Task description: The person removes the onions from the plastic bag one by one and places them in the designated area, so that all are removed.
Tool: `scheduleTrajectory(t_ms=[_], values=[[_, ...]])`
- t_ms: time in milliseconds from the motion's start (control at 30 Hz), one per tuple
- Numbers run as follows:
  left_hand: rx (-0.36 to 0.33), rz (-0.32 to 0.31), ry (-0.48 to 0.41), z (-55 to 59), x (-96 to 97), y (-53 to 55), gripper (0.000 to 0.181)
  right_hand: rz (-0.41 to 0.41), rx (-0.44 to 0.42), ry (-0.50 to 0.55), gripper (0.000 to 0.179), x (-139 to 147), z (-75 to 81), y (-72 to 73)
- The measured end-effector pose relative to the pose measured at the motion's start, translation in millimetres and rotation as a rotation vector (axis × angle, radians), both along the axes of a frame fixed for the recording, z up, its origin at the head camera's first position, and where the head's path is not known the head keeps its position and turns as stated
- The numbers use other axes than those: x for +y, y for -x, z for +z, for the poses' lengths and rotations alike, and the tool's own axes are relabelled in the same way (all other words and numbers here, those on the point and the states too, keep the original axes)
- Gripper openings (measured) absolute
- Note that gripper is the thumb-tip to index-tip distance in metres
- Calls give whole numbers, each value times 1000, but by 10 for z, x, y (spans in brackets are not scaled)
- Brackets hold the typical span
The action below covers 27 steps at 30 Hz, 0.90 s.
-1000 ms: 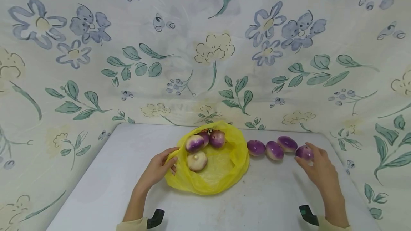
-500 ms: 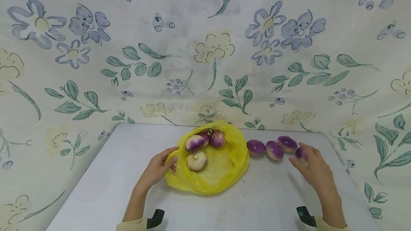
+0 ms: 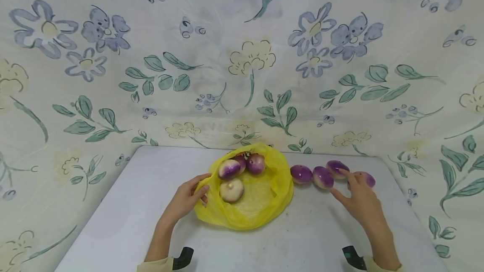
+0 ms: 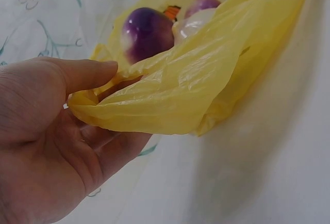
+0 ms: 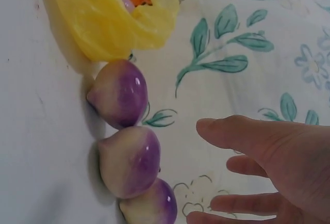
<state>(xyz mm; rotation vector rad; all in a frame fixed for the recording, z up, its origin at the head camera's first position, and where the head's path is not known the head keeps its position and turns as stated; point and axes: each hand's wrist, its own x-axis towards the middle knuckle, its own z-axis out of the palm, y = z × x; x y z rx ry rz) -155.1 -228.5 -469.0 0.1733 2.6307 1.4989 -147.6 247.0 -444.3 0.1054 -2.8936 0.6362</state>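
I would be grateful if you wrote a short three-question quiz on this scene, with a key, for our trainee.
1. How many purple-and-white vegetables lie on the white table outside the yellow bag?
2. True or false: the right hand is gripping one of those vegetables.
3. Fill the blank: the bag's edge is held by the ____ hand.

Key:
1. Four.
2. False; it holds nothing.
3. Left.

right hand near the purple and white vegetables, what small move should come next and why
Probably close the right hand round the purple-and-white vegetable by its thumb: it holds nothing, while the left hand pinches the yellow bag, whose mouth stands open.
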Motion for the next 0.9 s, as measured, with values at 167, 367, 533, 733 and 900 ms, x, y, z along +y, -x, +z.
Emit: scheduleTrajectory(t_ms=[167,367,533,733,900], values=[[-2,-3,0,0,-1,0,42,32,-4,7,67,-93,-25,2],[-4,-2,6,-8,-1,4,43,77,34,-26,67,-233,-87,24],[-8,0,11,-6,3,-6,43,86,6,-46,68,-355,-114,24],[-2,1,20,8,7,-12,43,113,-13,-46,67,-479,-132,12],[12,-1,32,9,3,-11,42,115,10,-45,66,-537,-156,15]])
